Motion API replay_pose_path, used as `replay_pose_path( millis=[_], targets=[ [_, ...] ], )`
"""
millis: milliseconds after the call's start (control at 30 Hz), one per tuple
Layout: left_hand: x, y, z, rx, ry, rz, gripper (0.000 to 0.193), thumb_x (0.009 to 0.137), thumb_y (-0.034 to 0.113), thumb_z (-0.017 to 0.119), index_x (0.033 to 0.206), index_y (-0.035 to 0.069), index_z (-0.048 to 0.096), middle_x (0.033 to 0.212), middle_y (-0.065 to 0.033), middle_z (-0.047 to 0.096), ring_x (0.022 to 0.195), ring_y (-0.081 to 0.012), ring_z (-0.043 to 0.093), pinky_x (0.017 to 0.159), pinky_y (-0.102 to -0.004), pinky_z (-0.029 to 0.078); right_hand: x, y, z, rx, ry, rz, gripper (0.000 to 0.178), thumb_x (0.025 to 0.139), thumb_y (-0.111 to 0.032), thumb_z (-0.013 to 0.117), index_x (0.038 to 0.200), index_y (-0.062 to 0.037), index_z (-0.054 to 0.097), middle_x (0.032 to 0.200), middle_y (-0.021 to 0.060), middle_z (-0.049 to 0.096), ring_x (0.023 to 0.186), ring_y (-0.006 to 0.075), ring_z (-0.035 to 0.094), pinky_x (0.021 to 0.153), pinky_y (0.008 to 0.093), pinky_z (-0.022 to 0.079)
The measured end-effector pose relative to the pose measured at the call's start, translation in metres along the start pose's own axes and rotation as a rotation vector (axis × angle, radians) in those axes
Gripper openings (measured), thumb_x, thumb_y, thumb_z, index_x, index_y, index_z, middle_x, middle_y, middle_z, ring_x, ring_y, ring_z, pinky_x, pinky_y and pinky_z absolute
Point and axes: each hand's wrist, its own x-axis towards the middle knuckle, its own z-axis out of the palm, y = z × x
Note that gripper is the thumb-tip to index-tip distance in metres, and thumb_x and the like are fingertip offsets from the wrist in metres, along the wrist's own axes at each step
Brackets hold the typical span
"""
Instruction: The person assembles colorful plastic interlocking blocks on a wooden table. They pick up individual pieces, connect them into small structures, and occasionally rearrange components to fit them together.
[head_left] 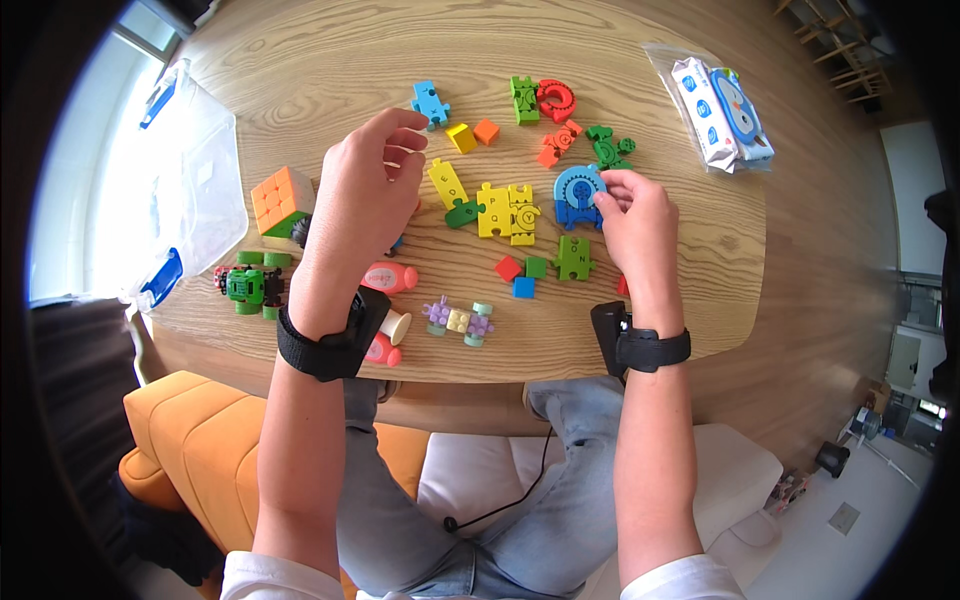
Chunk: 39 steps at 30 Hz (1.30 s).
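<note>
My left hand hovers over the left part of the table with its fingers loosely curved and apart, and no object shows in it. Just beyond its fingertips is a light blue puzzle piece. My right hand pinches the right edge of a blue puzzle piece with a round gear shape. To the left of that piece lie joined yellow puzzle pieces, a long yellow piece and a dark green piece. A light green puzzle piece sits nearer to me.
Farther back are a green puzzle piece, a red curved piece and small coloured blocks. At left stand a puzzle cube, a toy truck and a clear plastic bin. A wipes pack lies at back right.
</note>
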Motion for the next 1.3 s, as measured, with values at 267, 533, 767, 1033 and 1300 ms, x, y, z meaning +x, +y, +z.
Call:
replay_pose_path(
  millis=[267, 533, 767, 1033, 1300],
  targets=[
    [0.0, -0.001, -0.002, 0.023, 0.04, 0.053, 0.027, 0.094, 0.0, 0.061, 0.118, 0.0, 0.071, 0.1, -0.0134, 0.077, 0.091, -0.0235, 0.075, 0.081, -0.0345, 0.061, 0.002, 0.0, 0.002, -0.125, -0.015, -0.009, 0.022, 0.09, -0.003, 0.077, 0.112, 0.0002, 0.077, 0.09, 0.016, 0.078, 0.08, 0.0216, 0.075, 0.073, 0.0343, 0.059],
    [0.001, -0.004, -0.005, 0.144, 0.039, 0.071, 0.025, 0.094, -0.002, 0.061, 0.117, -0.001, 0.072, 0.098, -0.0128, 0.077, 0.093, -0.021, 0.075, 0.084, -0.0333, 0.06, 0.004, 0.002, 0.003, -0.164, -0.02, -0.031, 0.022, 0.09, -0.005, 0.077, 0.111, -0.0008, 0.077, 0.087, 0.0153, 0.077, 0.076, 0.0253, 0.073, 0.072, 0.0366, 0.058],
    [0.001, -0.008, -0.001, 0.219, 0.057, 0.139, 0.025, 0.093, -0.001, 0.061, 0.115, 0.0, 0.072, 0.096, -0.0145, 0.077, 0.089, -0.0244, 0.075, 0.083, -0.0349, 0.06, 0.009, -0.002, -0.013, -0.086, 0.068, -0.075, 0.019, 0.09, -0.004, 0.073, 0.108, -0.0003, 0.076, 0.086, 0.019, 0.075, 0.079, 0.0325, 0.075, 0.075, 0.042, 0.058],
    [-0.005, -0.005, 0.009, 0.25, 0.042, 0.243, 0.022, 0.091, -0.004, 0.063, 0.111, -0.002, 0.071, 0.097, -0.0173, 0.075, 0.086, -0.0307, 0.074, 0.081, -0.0379, 0.06, 0.02, 0.017, -0.03, -0.146, 0.144, -0.045, 0.02, 0.09, -0.004, 0.071, 0.109, -0.0017, 0.076, 0.098, 0.0176, 0.077, 0.087, 0.0333, 0.074, 0.081, 0.0417, 0.059],
    [-0.016, 0.007, 0.027, 0.245, -0.086, 0.241, 0.025, 0.088, -0.007, 0.064, 0.113, -0.003, 0.07, 0.106, -0.0202, 0.073, 0.098, -0.037, 0.072, 0.084, -0.0414, 0.059, 0.03, 0.004, 0.01, -0.212, 0.031, -0.538, 0.021, 0.096, -0.008, 0.067, 0.115, -0.0102, 0.076, 0.132, 0.0137, 0.069, 0.123, 0.0353, 0.06, 0.107, 0.045, 0.048]
  ],
)
